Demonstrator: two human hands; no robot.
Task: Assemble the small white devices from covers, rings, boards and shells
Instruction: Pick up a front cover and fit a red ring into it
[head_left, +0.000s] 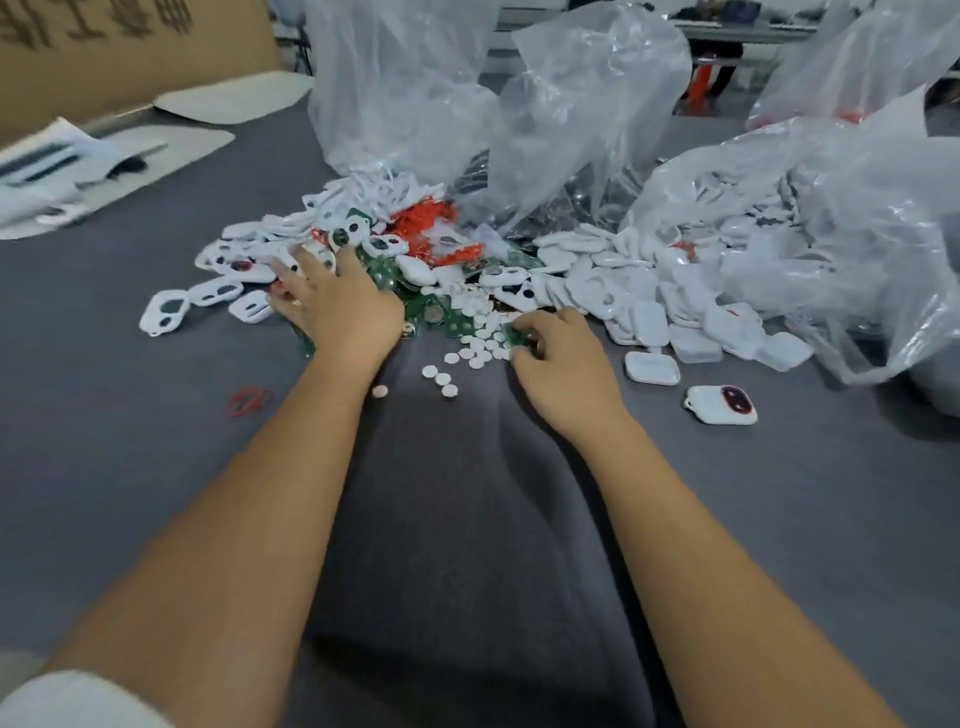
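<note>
Left hand (332, 301) spread flat on white covers (218, 291); right hand (561, 364) pinches a green board (519, 335)

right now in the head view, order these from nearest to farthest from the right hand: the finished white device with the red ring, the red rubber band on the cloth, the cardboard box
Measured from the right hand:
1. Finished white device, just to its right on the grey cloth.
2. Red rubber band, across on the left, beyond the left forearm.
3. Cardboard box, far back in the left corner.
</note>
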